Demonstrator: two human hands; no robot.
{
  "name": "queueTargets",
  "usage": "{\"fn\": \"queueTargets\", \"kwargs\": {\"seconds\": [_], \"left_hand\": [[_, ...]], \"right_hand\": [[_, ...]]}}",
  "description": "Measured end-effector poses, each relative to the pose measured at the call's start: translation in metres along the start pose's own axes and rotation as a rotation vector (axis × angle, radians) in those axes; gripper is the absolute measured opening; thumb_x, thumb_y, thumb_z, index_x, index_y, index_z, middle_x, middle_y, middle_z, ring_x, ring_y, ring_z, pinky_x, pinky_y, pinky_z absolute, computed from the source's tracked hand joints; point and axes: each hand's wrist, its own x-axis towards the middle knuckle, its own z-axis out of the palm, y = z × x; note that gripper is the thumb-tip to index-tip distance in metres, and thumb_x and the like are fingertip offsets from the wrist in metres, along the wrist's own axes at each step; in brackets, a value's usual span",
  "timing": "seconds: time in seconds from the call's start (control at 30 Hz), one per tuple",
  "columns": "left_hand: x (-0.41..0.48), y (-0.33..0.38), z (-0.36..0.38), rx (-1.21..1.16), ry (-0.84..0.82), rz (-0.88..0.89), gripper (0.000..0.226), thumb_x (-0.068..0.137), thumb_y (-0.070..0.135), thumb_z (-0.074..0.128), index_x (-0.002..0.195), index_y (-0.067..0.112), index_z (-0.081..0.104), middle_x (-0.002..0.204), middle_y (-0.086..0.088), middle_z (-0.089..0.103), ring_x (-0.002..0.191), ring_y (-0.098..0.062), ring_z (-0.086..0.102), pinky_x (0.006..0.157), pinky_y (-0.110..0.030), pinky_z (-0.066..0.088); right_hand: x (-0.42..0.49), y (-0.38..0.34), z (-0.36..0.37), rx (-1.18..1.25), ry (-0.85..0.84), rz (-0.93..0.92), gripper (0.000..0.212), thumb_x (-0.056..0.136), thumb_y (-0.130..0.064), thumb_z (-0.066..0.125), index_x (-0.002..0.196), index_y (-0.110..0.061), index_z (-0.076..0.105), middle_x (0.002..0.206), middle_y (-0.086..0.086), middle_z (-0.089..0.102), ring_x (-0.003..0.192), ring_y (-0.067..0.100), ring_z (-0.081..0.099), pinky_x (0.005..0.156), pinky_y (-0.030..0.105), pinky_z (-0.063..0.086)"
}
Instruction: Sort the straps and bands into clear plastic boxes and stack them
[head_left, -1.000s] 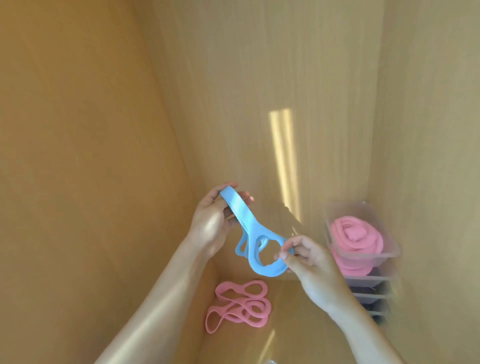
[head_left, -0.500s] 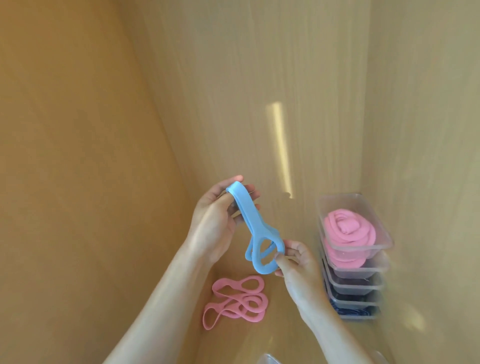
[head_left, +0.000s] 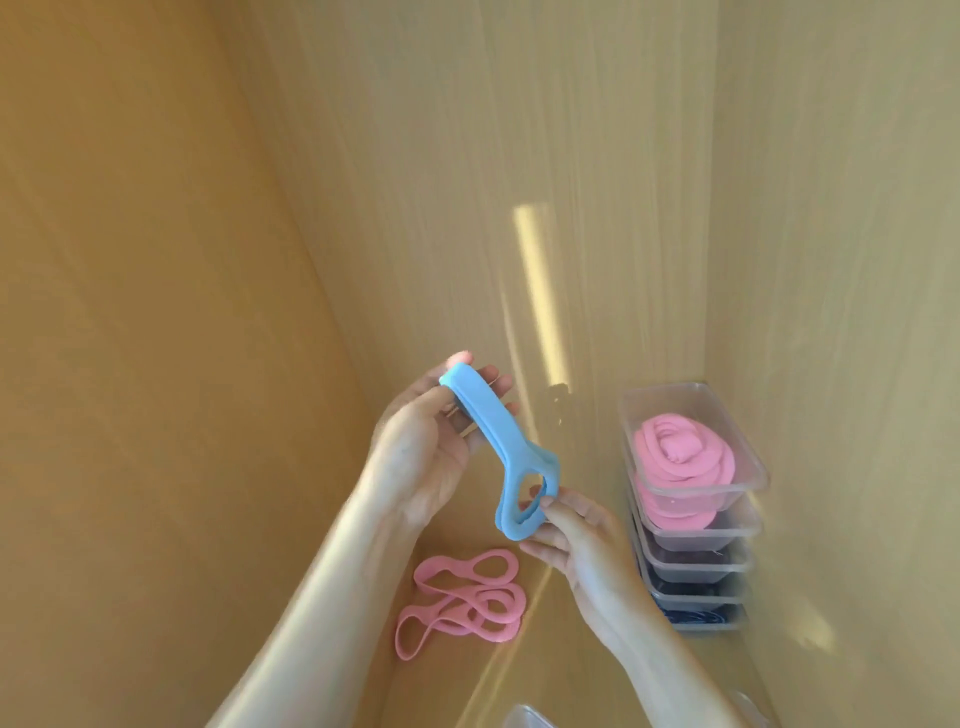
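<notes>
Left hand (head_left: 423, 447) curled round upper end of blue band (head_left: 506, 452), right hand (head_left: 576, 540) pinching its lower loop, left of stacked boxes (head_left: 696, 519)

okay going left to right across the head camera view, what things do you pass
Left hand → light blue rubber band held between both hands → right hand → stack of clear plastic boxes, coiled pink band in the top one.

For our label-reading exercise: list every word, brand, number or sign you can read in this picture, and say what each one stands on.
None: no readable text shows anywhere.
blue band, held in both hands: plain, no print.
pink bands on the shelf: plain.
stack of clear boxes: no label or marking visible.
wooden walls: bare grain only.
</notes>
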Motion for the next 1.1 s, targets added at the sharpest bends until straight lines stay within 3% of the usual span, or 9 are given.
{"fn": "queueTargets", "kwargs": {"seconds": [0.1,0.2,0.43,0.6,0.7,0.83,0.93,1.03,1.1], "left_hand": [[0.003,0.005,-0.012,-0.039,0.042,0.024,0.023,0.100,-0.005,0.046,0.119,-0.002,0.059,0.103,-0.025,0.072,0.104,-0.040,0.071,0.084,-0.051,0.060],[0.008,0.004,-0.030,-0.084,0.121,0.034,0.024,0.101,-0.008,0.044,0.121,0.000,0.053,0.104,-0.029,0.072,0.103,-0.042,0.072,0.078,-0.051,0.061],[0.018,-0.027,-0.075,-0.194,0.318,-0.035,0.024,0.103,-0.010,0.032,0.100,0.012,0.041,0.122,-0.037,0.063,0.083,-0.040,0.076,0.066,-0.047,0.064],[0.014,-0.049,-0.088,-0.213,0.345,-0.116,0.022,0.103,-0.009,0.033,0.106,0.010,0.043,0.111,-0.033,0.066,0.086,-0.041,0.075,0.060,-0.041,0.062],[0.008,-0.063,-0.097,-0.040,0.293,-0.166,0.019,0.100,-0.008,0.044,0.111,0.006,0.051,0.100,-0.022,0.072,0.090,-0.032,0.075,0.066,-0.038,0.062],[-0.010,-0.069,-0.110,0.385,0.107,-0.308,0.028,0.095,-0.003,0.054,0.119,-0.001,0.067,0.114,-0.014,0.074,0.101,-0.023,0.072,0.080,-0.030,0.057],[-0.018,-0.068,-0.113,0.609,0.075,-0.293,0.037,0.090,-0.004,0.048,0.118,0.004,0.071,0.119,-0.012,0.073,0.112,-0.023,0.069,0.101,-0.040,0.053],[-0.027,-0.061,-0.109,0.668,0.121,-0.156,0.033,0.091,0.029,0.055,0.119,0.018,0.067,0.121,-0.009,0.071,0.108,-0.020,0.071,0.101,-0.046,0.053],[-0.035,-0.053,-0.103,0.742,-0.063,-0.175,0.042,0.086,0.055,0.063,0.116,0.025,0.069,0.117,-0.002,0.074,0.108,-0.015,0.071,0.098,-0.037,0.055]], "right_hand": [[-0.006,-0.001,-0.004,0.057,-0.009,0.000,0.010,0.094,-0.014,0.067,0.098,-0.007,0.073,0.097,0.021,0.075,0.090,0.035,0.073,0.074,0.035,0.058],[-0.014,-0.003,-0.007,0.044,-0.028,-0.008,0.014,0.083,-0.022,0.080,0.091,-0.011,0.075,0.094,0.020,0.075,0.086,0.030,0.073,0.073,0.031,0.057],[-0.027,-0.016,-0.006,0.122,-0.195,-0.013,0.021,0.079,-0.012,0.072,0.084,-0.006,0.051,0.104,0.019,0.074,0.099,0.030,0.072,0.076,0.031,0.058],[-0.032,-0.019,0.002,0.178,-0.306,0.051,0.035,0.081,-0.011,0.067,0.110,-0.004,0.048,0.122,0.023,0.069,0.109,0.033,0.066,0.084,0.040,0.057],[-0.034,-0.019,0.002,0.226,-0.337,0.074,0.052,0.082,-0.011,0.063,0.125,0.013,0.046,0.128,0.026,0.065,0.123,0.039,0.061,0.090,0.042,0.055],[-0.035,-0.027,-0.001,0.259,-0.352,0.072,0.057,0.084,-0.013,0.062,0.130,0.014,0.045,0.129,0.026,0.064,0.131,0.039,0.055,0.091,0.039,0.055],[-0.034,-0.029,-0.004,0.203,-0.320,0.074,0.060,0.084,-0.014,0.062,0.131,0.017,0.041,0.127,0.026,0.066,0.127,0.038,0.059,0.099,0.045,0.048],[-0.034,-0.026,-0.004,0.155,-0.277,0.087,0.051,0.082,-0.013,0.063,0.125,0.009,0.047,0.122,0.026,0.068,0.120,0.037,0.064,0.093,0.041,0.052],[-0.035,-0.023,-0.002,0.106,-0.268,0.091,0.043,0.081,-0.014,0.065,0.118,-0.003,0.047,0.119,0.026,0.070,0.114,0.037,0.068,0.084,0.036,0.056]]}}
